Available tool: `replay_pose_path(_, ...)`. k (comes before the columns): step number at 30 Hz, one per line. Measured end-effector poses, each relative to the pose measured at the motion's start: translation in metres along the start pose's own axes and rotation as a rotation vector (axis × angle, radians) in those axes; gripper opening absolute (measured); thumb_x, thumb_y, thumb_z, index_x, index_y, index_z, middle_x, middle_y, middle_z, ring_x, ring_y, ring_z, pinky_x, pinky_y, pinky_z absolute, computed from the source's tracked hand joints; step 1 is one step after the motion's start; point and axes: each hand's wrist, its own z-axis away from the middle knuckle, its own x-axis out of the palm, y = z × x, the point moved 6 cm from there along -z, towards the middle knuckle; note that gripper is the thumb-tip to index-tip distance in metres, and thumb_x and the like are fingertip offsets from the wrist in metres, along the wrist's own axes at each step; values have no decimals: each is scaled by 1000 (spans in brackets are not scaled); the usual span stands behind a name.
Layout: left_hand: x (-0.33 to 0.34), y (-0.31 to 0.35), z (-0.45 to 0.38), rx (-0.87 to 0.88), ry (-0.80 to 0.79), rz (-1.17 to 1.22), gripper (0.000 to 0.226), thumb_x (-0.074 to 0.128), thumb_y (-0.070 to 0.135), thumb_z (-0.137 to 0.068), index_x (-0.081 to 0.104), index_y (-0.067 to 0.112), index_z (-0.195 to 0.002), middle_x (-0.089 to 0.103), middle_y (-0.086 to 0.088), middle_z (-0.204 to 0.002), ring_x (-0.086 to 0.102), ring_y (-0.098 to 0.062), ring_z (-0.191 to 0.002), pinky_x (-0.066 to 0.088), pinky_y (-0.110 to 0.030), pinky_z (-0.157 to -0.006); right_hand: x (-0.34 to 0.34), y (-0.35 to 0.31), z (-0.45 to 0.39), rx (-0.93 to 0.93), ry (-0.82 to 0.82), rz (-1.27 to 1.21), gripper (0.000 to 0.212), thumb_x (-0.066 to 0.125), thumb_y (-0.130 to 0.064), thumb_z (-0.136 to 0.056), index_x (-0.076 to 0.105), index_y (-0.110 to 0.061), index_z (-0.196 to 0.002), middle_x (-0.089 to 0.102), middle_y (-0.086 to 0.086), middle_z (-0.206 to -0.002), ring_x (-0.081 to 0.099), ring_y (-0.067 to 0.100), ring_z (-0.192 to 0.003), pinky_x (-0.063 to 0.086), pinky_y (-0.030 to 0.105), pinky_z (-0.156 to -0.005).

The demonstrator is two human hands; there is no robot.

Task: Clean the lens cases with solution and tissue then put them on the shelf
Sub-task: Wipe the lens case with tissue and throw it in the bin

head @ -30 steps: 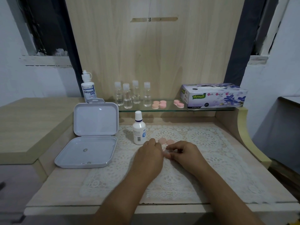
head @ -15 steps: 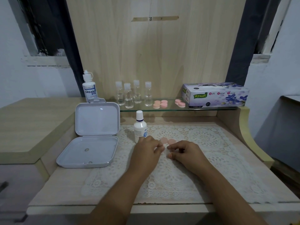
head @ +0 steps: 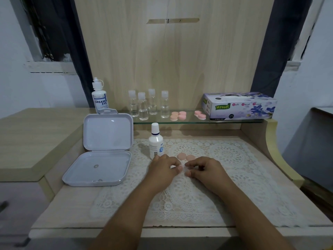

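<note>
change vs earlier: hands are sitting almost where they were half a second ago; left hand (head: 163, 171) is reaching slightly less far forward, so both pink discs are showing fully above the knuckles; camera is tilting a touch, everything else is staying put
left hand: fingers are curling inward, tips meeting the right hand's tips; what they are pinching is hidden, so cannot tell if holding anything
right hand (head: 207, 171): same curl, thumb tucked under; grasp also not readable
lens case (head: 185, 156): two pale pink round discs are lying side by side on the lace mat (head: 243, 177), just beyond the fingertips, not touching either hand
solution bottle (head: 156, 141): standing upright, capped, just left of the case
shelf (head: 198, 121): glass; already carrying more pink cases (head: 178, 115), four small clear bottles, tissue box (head: 239, 106) at right end
white box (head: 102, 150): lying open at left
</note>
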Motion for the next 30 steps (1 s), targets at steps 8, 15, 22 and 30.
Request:
replay_pose_path(8, -17, 10, 11, 99, 258, 158, 9, 67, 18, -84, 59, 22, -80, 61, 6, -89, 53, -8, -82, 42, -19, -69, 0, 1, 0, 4, -6, -15, 28, 77, -22, -78, 72, -25, -106, 64, -9, -110, 55, -3, -94, 41, 8, -78)
replay_pose_path(15, -4, 30, 15, 456, 267, -508, 9, 71, 19, -79, 72, 12, -73, 58, -1, -73, 53, -20, -73, 51, -38, -61, 0, 0, 0, 8, -8, -19, 28, 78, -22, -77, 72, -25, -104, 63, -15, -100, 55, -7, -90, 40, 8, -76)
replay_pose_path(22, 7, 53, 27, 412, 329, -778, 27, 83, 4, -38, 62, 12, -52, 50, -1, -59, 52, -18, -57, 38, -26, -44, 1, -2, 0, -6, 23, -5, 27, 78, -22, -77, 73, -24, -103, 62, -20, -92, 56, -8, -89, 40, 8, -76)
replay_pose_path(30, 9, 32, 12, 239, 165, -512, 14, 58, 16, -91, 63, 11, -102, 54, -3, -104, 46, -17, -100, 36, -23, -77, 1, -3, -1, -19, 9, 11, 26, 76, -20, -78, 73, -25, -104, 59, -21, -95, 52, -11, -91, 38, 6, -76)
